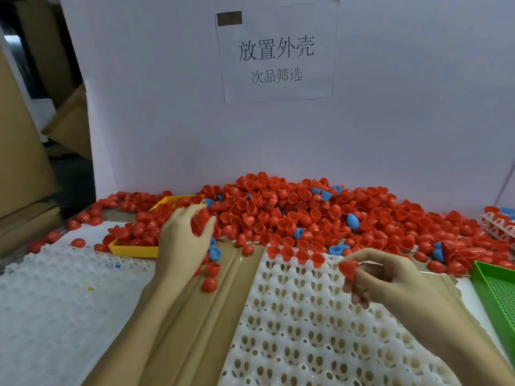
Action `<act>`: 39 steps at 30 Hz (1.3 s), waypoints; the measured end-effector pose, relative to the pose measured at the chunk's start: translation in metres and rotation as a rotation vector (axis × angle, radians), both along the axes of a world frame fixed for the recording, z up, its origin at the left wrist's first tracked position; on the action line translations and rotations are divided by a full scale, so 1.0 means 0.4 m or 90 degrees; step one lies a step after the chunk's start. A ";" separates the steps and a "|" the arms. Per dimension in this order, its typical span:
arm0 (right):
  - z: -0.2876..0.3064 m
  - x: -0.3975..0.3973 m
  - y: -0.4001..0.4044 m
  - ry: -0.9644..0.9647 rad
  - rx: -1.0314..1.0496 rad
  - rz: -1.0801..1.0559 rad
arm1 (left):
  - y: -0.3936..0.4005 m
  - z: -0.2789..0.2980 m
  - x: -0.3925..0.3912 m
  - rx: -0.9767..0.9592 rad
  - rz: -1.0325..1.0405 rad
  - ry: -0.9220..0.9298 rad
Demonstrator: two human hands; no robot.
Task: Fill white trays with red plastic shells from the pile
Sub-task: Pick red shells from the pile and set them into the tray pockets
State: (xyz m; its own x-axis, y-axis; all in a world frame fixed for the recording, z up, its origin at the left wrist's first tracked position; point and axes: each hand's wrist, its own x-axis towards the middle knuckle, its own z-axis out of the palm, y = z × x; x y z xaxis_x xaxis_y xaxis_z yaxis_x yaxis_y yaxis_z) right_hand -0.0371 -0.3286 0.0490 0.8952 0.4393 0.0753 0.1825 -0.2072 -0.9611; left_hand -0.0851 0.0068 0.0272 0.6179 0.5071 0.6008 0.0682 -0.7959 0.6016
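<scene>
Pile (306, 213) of red shells against the white backboard (390, 121), spanning most of the bench width; a few blue shells (352, 220) mixed in. Shells are small glossy half-domes, some pointed at the tip, lying rim-up and rim-down at random.

White tray (292, 330) centre, on brown cardboard (195, 316): grid of holed cups, only the far row loaded, four red shells (295, 253) seated rim-up; rest of the cups bare. Second white tray (55, 288) at left, no shells seated that I can see; a few loose red ones on its far edge.

Yellow tray (133, 250) left of pile, full of red shells, pile spilling over its far side. Green perforated tray (496, 291) at right edge, visible part holds nothing. Another white tray (498, 222) far right, partly cut off, holding red and blue shells.

Left hand (184, 235) at the pile's near edge by the yellow tray, fingers curled round red shells. Right hand (390, 277) above the centre tray's far right corner, thumb and fingers pinching one red shell (348, 268), pointed end up.
</scene>
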 end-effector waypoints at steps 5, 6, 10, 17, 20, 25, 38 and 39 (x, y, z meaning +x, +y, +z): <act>0.009 -0.012 0.009 0.001 -0.026 0.051 | 0.096 -0.048 -0.004 0.012 0.130 0.151; 0.007 -0.014 0.011 0.007 -0.029 0.060 | 0.088 -0.049 -0.002 0.019 0.109 0.141; -0.020 0.013 0.033 0.085 -0.061 0.100 | 0.014 -0.026 0.006 -0.052 -0.036 0.119; 0.057 0.147 0.258 0.040 -0.210 0.184 | -0.051 -0.054 0.017 -0.111 -0.157 0.219; 0.130 0.169 0.396 0.049 0.001 0.203 | -0.058 -0.054 0.012 -0.264 -0.168 0.173; 0.105 0.149 0.424 -0.032 -0.019 0.200 | -0.073 -0.048 0.020 -0.659 -0.292 0.099; -0.030 0.092 0.224 -0.427 -0.269 0.119 | -0.159 -0.039 0.007 -0.752 -0.577 0.165; -0.031 0.092 0.214 -0.421 -0.262 0.127 | -0.166 -0.041 0.005 -0.730 -0.587 0.167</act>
